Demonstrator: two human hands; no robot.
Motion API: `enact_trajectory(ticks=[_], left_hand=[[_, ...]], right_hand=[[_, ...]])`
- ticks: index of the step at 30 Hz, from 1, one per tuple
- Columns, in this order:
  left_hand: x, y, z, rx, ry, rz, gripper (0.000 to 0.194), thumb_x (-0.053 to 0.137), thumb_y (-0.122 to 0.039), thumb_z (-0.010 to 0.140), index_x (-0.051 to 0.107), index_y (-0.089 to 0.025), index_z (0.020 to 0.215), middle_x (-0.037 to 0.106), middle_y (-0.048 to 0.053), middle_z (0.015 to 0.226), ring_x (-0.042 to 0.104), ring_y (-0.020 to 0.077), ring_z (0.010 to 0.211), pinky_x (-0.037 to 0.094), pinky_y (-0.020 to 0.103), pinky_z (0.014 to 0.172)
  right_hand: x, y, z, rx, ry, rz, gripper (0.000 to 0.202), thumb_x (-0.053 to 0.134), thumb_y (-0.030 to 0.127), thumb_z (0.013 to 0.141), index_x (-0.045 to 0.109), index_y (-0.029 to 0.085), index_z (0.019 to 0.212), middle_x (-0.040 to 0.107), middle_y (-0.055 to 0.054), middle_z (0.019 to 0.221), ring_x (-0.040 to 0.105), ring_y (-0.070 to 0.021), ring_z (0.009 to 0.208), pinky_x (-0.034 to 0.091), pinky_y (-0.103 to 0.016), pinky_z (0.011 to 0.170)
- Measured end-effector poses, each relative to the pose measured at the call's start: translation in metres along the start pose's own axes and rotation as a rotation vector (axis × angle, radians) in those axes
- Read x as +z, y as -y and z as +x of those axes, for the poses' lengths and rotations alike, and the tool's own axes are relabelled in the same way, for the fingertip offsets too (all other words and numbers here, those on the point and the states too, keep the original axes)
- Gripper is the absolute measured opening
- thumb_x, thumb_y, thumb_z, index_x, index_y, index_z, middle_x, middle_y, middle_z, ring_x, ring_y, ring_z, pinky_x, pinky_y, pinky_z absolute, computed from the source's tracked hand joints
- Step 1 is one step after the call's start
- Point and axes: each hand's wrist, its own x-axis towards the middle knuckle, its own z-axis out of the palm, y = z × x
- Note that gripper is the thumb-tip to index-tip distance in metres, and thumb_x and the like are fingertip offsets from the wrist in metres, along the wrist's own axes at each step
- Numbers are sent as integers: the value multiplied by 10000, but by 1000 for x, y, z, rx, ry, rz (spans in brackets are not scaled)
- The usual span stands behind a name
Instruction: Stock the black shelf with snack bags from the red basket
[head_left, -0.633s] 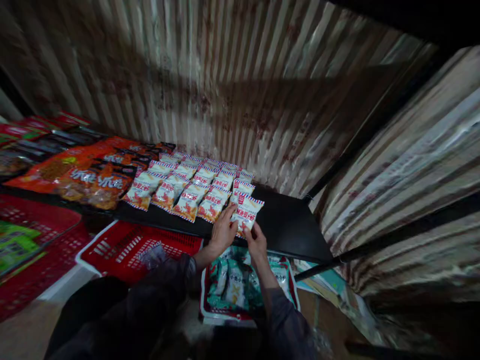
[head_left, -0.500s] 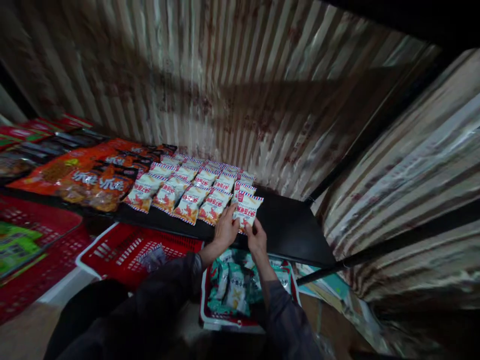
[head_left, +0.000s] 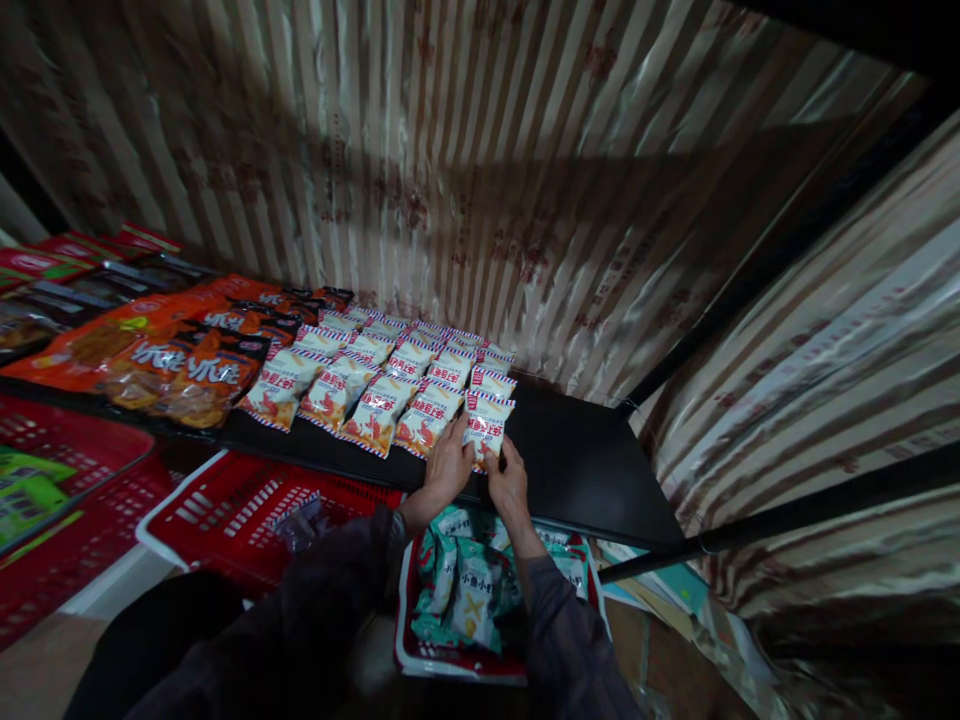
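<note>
The left hand [head_left: 448, 470], half-curled, and right hand [head_left: 510, 482], thumb near fingers, hold a white-and-orange plastic snack packet [head_left: 487, 425] at the flat black shelf's [head_left: 592, 455] front edge, covering its lower corners. Its red characters blur. Teal-and-white plastic packets [head_left: 475, 598] below, partly hidden by the right forearm [head_left: 534, 552], read "小鱼小".

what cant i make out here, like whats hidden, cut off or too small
All in the head view:
Front-right white packet: lower part, partly covered by the right hand.
Teal packets: some hidden behind the right forearm.
Green packets: cut off by the left edge.
Orange packets: fine print, too small.
</note>
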Motion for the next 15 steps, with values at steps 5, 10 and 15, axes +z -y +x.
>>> enact_trajectory(ticks=[5, 10, 15], left_hand=[[0, 0, -1, 1, 1, 24, 521, 469, -124, 870, 454, -176, 1388, 581, 133, 1301, 538, 255, 1227, 432, 412, 1054], [1, -1, -3, -3, -20, 44, 504, 471, -129, 870, 467, -166, 1372, 596, 136, 1280, 549, 245, 1213, 444, 395, 1039], [4, -1, -6, -7, -43, 62, 479, 464, -145, 879, 474, -148, 1358, 588, 146, 1292, 552, 253, 1207, 455, 399, 1024]], right_hand=[[-2, 6, -3, 83, 29, -32, 455, 503, 370, 824, 614, 174, 1219, 656, -116, 1221, 604, -256, 1097, 443, -407, 993], [-3, 9, -4, 105, 21, -4, 518, 528, 395, 803, 584, 151, 1257, 614, -138, 1289, 562, -268, 1180, 413, -425, 1035], [-4, 8, 4, 171, -1, 48, 719, 589, 519, 776, 469, 140, 1376, 500, -158, 1422, 452, -286, 1320, 346, -433, 1100]])
